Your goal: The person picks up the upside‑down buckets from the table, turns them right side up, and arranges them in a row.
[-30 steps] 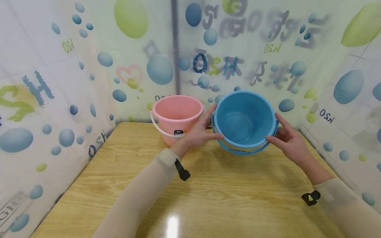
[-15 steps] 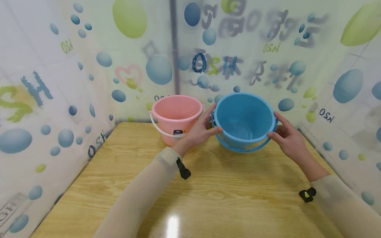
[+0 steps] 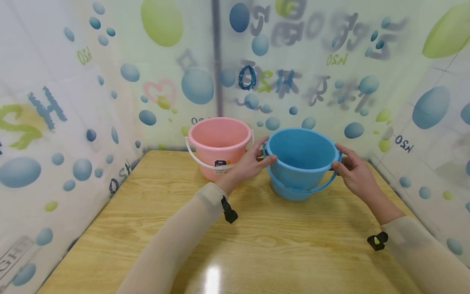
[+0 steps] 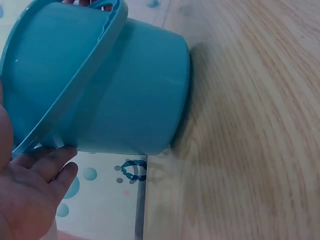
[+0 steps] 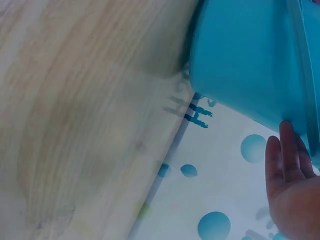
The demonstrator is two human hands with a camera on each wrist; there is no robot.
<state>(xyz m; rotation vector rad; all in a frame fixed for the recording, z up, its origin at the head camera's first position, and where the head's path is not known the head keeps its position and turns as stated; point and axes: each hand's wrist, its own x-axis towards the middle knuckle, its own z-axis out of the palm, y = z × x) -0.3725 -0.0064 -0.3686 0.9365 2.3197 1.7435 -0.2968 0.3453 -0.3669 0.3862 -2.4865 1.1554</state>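
Note:
A blue plastic bucket (image 3: 299, 173) is at the right of the table's far half, mouth up, its base right at the tabletop in both wrist views. My left hand (image 3: 249, 163) grips its left side, thumb over the rim and fingers along the outer wall. On the opposite side my right hand (image 3: 352, 169) holds the rim the same way, its fingers (image 5: 290, 155) against the wall below the lip. The bucket's blue handle (image 4: 75, 82) hangs down across the front. Just left of it, behind my left hand, stands a pink bucket (image 3: 220, 141) with a white handle.
The wood-grain table (image 3: 235, 245) reaches back to a printed curtain (image 3: 315, 61) with bubbles and lettering. More of that curtain hangs along both sides. A black strap device (image 3: 229, 210) sits on each wrist.
The blue bucket has gone from tilted with its mouth towards me to nearly upright, and it has come down. Both hands keep their hold. The pink bucket stays put.

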